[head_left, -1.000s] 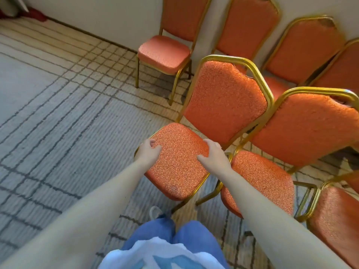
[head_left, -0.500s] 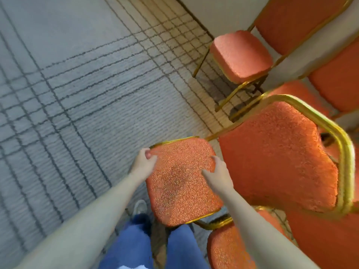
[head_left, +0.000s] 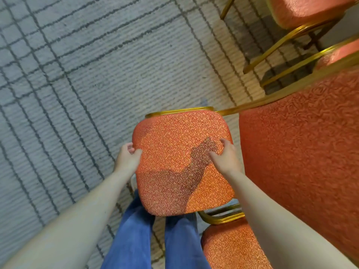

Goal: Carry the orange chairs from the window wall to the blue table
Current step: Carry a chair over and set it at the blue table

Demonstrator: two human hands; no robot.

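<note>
An orange chair [head_left: 174, 162] with a gold metal frame is lifted above my legs, its patterned seat facing up and its backrest rising at the right. My left hand [head_left: 127, 158] grips the seat's left edge, fingers curled under it. My right hand [head_left: 226, 155] holds the seat's right edge next to the backrest, thumb on top. The blue table is not in view.
Another orange chair seat [head_left: 233, 247] stands low at the right, just under the lifted one. More orange chairs [head_left: 303, 10] with gold legs stand at the top right. Grey carpet with dark grid lines [head_left: 77, 84] spreads to the left.
The chair has come up and closer to my body, and my view has swung left and down, away from the row of chairs. Both hands keep their hold on the seat edges.
</note>
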